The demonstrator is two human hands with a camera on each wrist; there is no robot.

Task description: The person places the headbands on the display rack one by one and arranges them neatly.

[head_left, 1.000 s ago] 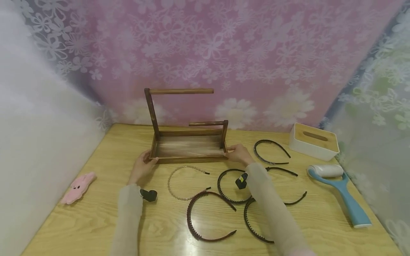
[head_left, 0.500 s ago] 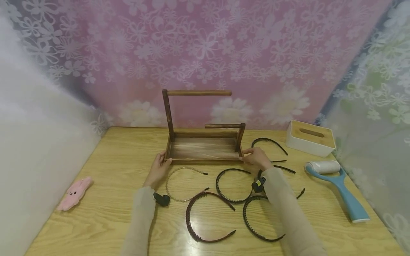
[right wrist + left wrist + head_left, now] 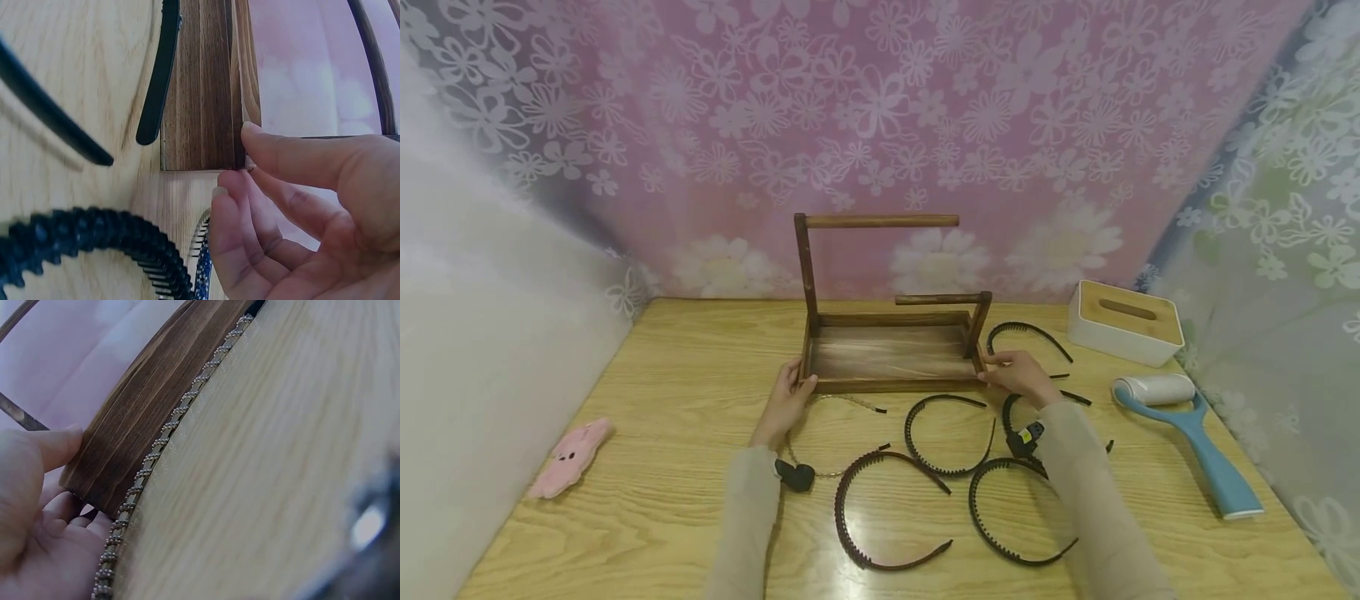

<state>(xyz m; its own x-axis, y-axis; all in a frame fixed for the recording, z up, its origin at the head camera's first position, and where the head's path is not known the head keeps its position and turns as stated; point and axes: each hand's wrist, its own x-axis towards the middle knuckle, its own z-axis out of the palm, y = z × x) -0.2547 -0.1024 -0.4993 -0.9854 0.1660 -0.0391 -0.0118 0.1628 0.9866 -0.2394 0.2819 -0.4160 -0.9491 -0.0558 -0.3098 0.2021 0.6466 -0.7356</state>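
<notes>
1. Head view: We saw the wooden tray straight ahead, over the far part of the bench, between the hands, its long axis running left to right. The left hand pinched its near left corner and the right hand its near right corner, so neither was clearly nearer. Dark headbands lay on the near side and beyond the right end, some partly under the right sleeve; we judged that they left little room those ways. The tissue box and lint roller stood farther right, the pink plush well apart at left.

2. Left wrist view: We saw the beaded headband along the tray's foot, but could not tell whether they touched.

3. Right wrist view: We saw a smooth black tip against or just beside the tray, and a toothed headband near the right hand.
</notes>
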